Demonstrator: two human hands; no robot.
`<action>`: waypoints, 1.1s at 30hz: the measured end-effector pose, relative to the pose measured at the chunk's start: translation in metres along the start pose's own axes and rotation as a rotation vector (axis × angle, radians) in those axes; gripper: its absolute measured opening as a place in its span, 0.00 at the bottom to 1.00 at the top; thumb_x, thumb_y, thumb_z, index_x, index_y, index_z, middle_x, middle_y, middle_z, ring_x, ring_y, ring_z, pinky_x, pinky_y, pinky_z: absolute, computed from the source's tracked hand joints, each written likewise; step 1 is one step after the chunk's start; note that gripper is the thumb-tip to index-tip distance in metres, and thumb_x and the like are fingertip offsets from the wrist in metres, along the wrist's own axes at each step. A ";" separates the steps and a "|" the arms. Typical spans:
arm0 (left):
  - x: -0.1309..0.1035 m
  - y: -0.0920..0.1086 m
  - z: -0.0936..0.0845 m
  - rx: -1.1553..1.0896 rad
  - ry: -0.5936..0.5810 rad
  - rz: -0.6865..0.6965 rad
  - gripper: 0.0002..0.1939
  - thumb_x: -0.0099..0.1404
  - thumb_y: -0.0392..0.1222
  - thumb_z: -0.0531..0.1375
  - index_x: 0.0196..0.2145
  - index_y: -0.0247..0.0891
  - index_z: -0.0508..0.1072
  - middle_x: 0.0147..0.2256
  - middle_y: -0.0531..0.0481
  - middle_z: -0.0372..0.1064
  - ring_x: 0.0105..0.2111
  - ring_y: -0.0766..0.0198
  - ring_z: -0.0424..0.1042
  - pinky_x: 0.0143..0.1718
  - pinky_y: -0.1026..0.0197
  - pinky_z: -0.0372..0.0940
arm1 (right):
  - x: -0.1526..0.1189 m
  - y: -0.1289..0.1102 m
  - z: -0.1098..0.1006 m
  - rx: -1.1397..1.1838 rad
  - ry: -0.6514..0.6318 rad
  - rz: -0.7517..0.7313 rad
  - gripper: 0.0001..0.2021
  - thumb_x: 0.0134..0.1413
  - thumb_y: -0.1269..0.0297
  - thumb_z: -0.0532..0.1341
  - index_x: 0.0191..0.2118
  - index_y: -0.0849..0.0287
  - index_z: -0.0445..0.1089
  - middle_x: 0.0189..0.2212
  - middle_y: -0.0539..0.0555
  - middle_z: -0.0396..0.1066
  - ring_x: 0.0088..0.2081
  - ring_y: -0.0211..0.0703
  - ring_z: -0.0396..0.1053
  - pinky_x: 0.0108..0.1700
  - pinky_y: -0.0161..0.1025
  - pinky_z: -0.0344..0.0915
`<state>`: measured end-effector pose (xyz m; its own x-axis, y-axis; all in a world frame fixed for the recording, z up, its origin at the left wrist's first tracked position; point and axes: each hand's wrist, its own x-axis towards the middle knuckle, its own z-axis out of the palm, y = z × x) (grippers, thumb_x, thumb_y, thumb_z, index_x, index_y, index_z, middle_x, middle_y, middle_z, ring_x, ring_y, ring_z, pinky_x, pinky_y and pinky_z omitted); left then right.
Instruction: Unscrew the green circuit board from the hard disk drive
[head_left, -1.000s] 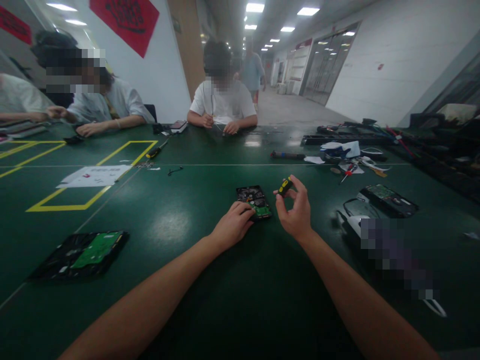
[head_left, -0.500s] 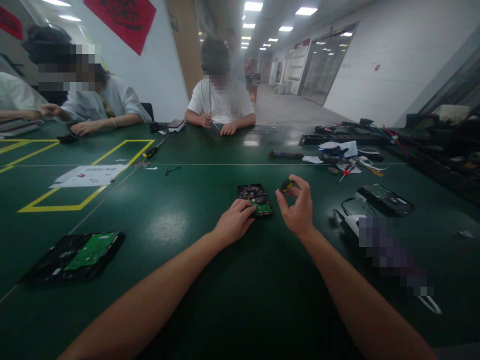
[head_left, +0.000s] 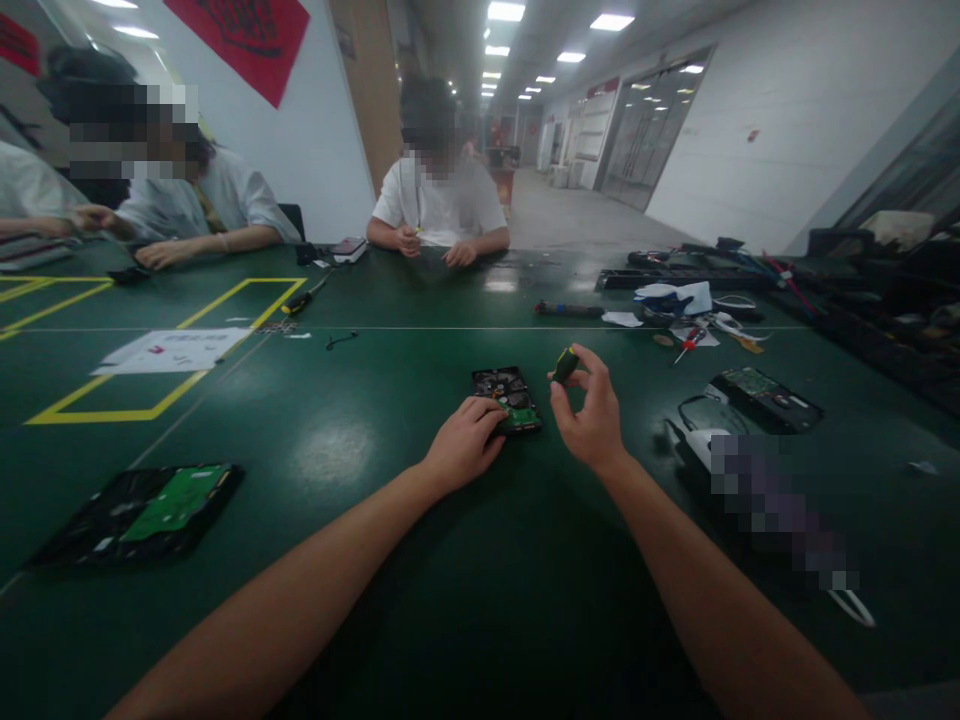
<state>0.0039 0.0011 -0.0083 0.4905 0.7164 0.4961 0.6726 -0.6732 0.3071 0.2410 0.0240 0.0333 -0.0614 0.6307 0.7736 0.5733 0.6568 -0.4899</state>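
Observation:
A hard drive with a green circuit board lies on the table in front of me. My left hand grips its near left side, fingers over the board and thumb at the near edge. Just to the right, my right hand is raised and closed on a short screwdriver with a black and yellow handle. The handle tilts between thumb and fingers, apart from the drive. I cannot make out the screwdriver's shaft.
Other hard drives lie at the left and right. A blurred-out object with a white strap is near my right forearm. A white sheet, another screwdriver and cables lie farther off. Several people sit across the table.
The screwdriver handle has turned in my right hand and now stands more upright. My left hand stays on the hard drive. The opposite person's hands have shifted slightly.

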 end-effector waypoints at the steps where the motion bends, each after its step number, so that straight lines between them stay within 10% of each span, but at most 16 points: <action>1: 0.000 0.000 0.000 0.000 -0.002 -0.002 0.18 0.69 0.36 0.62 0.57 0.40 0.73 0.54 0.41 0.70 0.57 0.48 0.68 0.58 0.43 0.72 | 0.000 0.000 0.000 0.006 0.005 0.008 0.31 0.65 0.66 0.63 0.70 0.47 0.54 0.62 0.61 0.66 0.46 0.49 0.78 0.51 0.55 0.79; 33: 0.000 0.000 0.000 -0.019 0.023 -0.014 0.17 0.69 0.38 0.63 0.55 0.41 0.73 0.54 0.42 0.70 0.56 0.49 0.69 0.58 0.44 0.72 | -0.001 0.000 0.003 0.012 0.115 0.029 0.28 0.61 0.66 0.66 0.64 0.49 0.57 0.57 0.59 0.67 0.41 0.44 0.77 0.44 0.48 0.79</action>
<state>0.0039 0.0012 -0.0086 0.4677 0.7218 0.5101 0.6689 -0.6663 0.3295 0.2388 0.0245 0.0309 0.0497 0.5984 0.7997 0.5635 0.6443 -0.5171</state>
